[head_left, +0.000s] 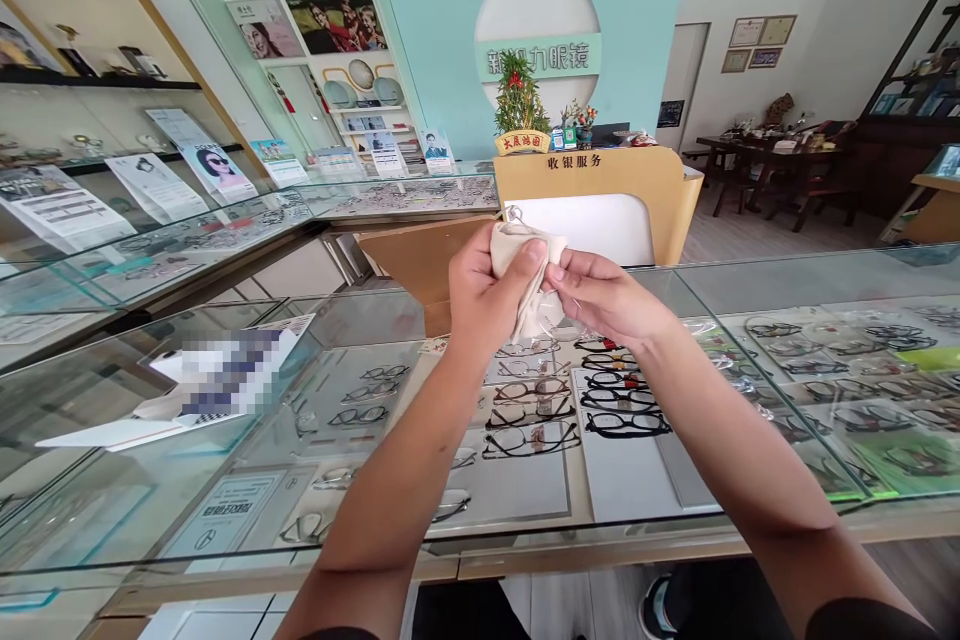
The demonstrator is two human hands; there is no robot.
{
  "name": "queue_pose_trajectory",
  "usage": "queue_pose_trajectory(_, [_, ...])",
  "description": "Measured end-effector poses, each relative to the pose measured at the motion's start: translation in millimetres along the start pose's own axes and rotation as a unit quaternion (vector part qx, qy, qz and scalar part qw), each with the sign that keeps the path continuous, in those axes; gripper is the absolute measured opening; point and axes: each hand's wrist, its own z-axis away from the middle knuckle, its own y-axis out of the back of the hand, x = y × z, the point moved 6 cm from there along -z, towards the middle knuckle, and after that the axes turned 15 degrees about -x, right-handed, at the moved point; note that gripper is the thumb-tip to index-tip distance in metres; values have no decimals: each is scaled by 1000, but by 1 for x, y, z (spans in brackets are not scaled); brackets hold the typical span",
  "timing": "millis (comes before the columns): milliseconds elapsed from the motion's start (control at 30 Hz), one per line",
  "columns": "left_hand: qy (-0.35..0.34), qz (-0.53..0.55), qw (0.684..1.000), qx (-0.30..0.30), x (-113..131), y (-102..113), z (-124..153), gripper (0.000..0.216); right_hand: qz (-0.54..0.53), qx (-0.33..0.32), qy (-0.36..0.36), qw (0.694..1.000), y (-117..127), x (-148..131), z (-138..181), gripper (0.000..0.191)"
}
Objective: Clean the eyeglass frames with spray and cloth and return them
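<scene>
Over the near glass bench, two bare hands are working on one cream cloth, and they are holding it up in the air at the middle of the scene. The picking up looks done, since the cloth is staying clear of the glass. The handling itself seems to be only partly done: the cloth is bunching into soft folds, not lying flat, and no hand is setting it down yet. How much is left is not showing, and the folds are hiding whether anything is inside.

On the left, the left hand is holding the cloth in a closed grip, with its thumb pressing on the near side. On the right, the right hand is making a small, tight pinch, with its thumb and finger tips nipping the cloth's right edge. Neither grip is standing open, and both are touching only this cloth, as far as can be seen.

Below the hands, rows of glasses are lying under the glass. Farther left, some papers are resting on the bench.
</scene>
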Motion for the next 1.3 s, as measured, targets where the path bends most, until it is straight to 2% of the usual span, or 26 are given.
queue_pose_trajectory(100, [10,-7,999,41,-8,5,1,46,7,15,-8,1000,2,4,-1,38])
queue_pose_trajectory(267, [65,86,993,51,-29,22,-10,51,10,57,4,998,18,-3,0,40])
queue_pose_trajectory(367, [48,111,990,78,-25,34,-16,51,33,79,22,996,31,-16,6,38])
queue_pose_trajectory(433, [42,101,992,65,-20,39,-18,47,78,87,33,993,36,-27,12,35])
queue_pose_trajectory(533, [21,34,998,45,-11,44,-16,42,131,60,31,989,38,-40,19,30])
queue_pose_trajectory(633, [-58,-116,990,58,6,44,-10,36,158,17,33,987,33,-48,25,27])
queue_pose_trajectory(700, [-140,-230,962,43,21,34,-5,33,190,-3,30,981,28,-54,27,25])
queue_pose_trajectory(767, [-218,-313,924,0,33,19,-1,49,231,-15,20,973,23,-58,28,26])
queue_pose_trajectory(833, [-264,-358,894,-46,40,6,2,68,261,-26,10,965,17,-61,28,27])
queue_pose_trajectory(933, [-274,-392,875,-77,42,-2,4,73,271,-45,7,961,10,-64,29,27])
queue_pose_trajectory(1100, [-267,-433,859,-58,41,-1,6,72,294,-50,6,954,4,-68,32,24])
queue_pose_trajectory(1300, [-303,-423,853,-45,46,-2,6,68,366,-30,4,930,-4,-76,37,23])
